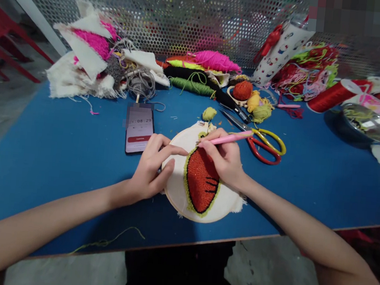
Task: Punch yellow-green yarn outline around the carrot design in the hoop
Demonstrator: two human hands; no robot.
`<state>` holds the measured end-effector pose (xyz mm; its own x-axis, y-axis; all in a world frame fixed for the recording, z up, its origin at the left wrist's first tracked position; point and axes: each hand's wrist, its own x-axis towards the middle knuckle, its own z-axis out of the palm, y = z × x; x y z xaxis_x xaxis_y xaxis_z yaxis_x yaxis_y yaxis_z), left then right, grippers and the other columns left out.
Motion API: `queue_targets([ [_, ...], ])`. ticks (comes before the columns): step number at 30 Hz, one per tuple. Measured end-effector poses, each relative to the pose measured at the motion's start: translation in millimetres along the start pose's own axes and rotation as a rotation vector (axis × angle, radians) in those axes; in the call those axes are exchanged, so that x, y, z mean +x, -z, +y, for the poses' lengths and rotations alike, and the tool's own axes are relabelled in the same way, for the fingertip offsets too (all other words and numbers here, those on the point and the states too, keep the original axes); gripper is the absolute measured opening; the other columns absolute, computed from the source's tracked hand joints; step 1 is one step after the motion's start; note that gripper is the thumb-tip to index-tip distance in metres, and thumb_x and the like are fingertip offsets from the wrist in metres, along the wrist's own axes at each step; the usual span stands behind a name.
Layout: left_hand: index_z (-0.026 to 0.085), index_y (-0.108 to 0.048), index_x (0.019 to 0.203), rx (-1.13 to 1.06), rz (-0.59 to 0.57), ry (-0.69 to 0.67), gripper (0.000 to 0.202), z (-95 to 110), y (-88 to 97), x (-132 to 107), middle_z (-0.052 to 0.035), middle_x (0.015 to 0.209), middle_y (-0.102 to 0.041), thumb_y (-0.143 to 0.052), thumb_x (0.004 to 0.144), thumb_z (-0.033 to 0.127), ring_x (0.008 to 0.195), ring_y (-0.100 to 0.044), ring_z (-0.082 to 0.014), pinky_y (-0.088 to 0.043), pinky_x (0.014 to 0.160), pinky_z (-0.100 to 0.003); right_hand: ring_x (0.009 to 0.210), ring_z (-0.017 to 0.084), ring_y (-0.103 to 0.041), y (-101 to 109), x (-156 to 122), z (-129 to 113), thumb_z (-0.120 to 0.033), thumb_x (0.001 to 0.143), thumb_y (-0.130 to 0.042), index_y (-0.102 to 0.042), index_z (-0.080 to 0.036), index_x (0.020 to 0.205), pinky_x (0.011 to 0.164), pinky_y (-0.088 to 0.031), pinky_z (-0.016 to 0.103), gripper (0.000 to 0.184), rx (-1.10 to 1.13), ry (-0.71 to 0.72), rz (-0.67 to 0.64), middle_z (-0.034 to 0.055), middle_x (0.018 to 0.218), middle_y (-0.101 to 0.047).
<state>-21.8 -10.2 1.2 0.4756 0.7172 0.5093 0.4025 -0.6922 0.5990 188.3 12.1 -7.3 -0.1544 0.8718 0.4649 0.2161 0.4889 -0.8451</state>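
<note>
An embroidery hoop [196, 221] with stretched white cloth lies on the table, bearing an orange-red looped-yarn shape [202, 174] with a black outline and a yellow-green border. My right hand [225, 159] is closed around a pink punch needle [232, 137], its tip at the upper end of the shape. My left hand [152, 168] holds the hoop's left side, with the index finger stretched over the cloth to the border and the thumb bent. Its other fingers are partly hidden. Just above the hoop sits a small yellow-green yarn ball [209, 114].
Scissors [266, 147] with red and yellow handles lie right of the hoop. A phone [139, 129] showing a timer lies to the left. Yarn bundles [195, 78], cloth scraps [84, 58], a red thread spool [333, 96], a tumbler [284, 51] and a metal bowl [367, 125] line the back.
</note>
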Motion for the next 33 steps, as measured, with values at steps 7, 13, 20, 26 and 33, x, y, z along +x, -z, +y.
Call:
queue_targets([
  [7, 0.018, -0.063, 0.110, 0.015, 0.004, 0.008, 0.032, -1, -0.4, 0, -0.0050, 0.091, -0.047, -0.036, 0.102, 0.032, 0.090, -0.046, -0.0208, -0.040, 0.081, -0.039, 0.066, 0.011, -0.050, 2, 0, 6, -0.039, 0.091, -0.062, -0.063, -0.023, 0.073, 0.064, -0.042, 0.028, 0.024, 0.235, -0.096, 0.165, -0.0023, 0.072, -0.054],
  [13, 0.020, -0.064, 0.110, 0.026, -0.008, 0.013, 0.032, -2, -0.4, 0, -0.0052, 0.090, -0.047, -0.035, 0.102, 0.033, 0.089, -0.045, -0.0210, -0.041, 0.080, -0.040, 0.062, 0.011, -0.046, 2, 0, 8, -0.040, 0.090, -0.062, -0.059, -0.023, 0.073, 0.062, -0.040, 0.029, 0.024, 0.277, -0.112, 0.176, -0.0031, 0.068, -0.049],
  [20, 0.020, -0.066, 0.108, 0.028, -0.020, 0.025, 0.032, 1, 1.6, 0, -0.0057, 0.091, -0.048, -0.036, 0.102, 0.030, 0.091, -0.047, -0.0211, -0.041, 0.081, -0.039, 0.073, 0.016, -0.057, -3, 0, -3, -0.026, 0.091, -0.057, -0.058, -0.023, 0.078, 0.072, -0.044, 0.036, 0.013, -0.122, 0.100, -0.031, 0.0002, 0.076, -0.062],
  [26, 0.019, -0.066, 0.106, 0.020, -0.013, 0.020, 0.033, 0, -0.2, 0, -0.0058, 0.091, -0.047, -0.036, 0.102, 0.032, 0.090, -0.047, -0.0210, -0.041, 0.081, -0.039, 0.077, 0.017, -0.059, -5, 0, -3, -0.025, 0.090, -0.058, -0.060, -0.024, 0.079, 0.075, -0.045, 0.037, 0.011, -0.140, 0.083, -0.095, 0.0005, 0.079, -0.065],
  [33, 0.020, -0.066, 0.107, 0.031, -0.020, 0.010, 0.033, 0, -0.1, -1, -0.0055, 0.090, -0.047, -0.035, 0.102, 0.030, 0.089, -0.045, -0.0211, -0.040, 0.079, -0.039, 0.070, 0.014, -0.055, 3, -2, 3, -0.042, 0.090, -0.060, -0.060, -0.024, 0.074, 0.067, -0.045, 0.031, 0.025, 0.197, -0.077, 0.118, -0.0017, 0.071, -0.054],
])
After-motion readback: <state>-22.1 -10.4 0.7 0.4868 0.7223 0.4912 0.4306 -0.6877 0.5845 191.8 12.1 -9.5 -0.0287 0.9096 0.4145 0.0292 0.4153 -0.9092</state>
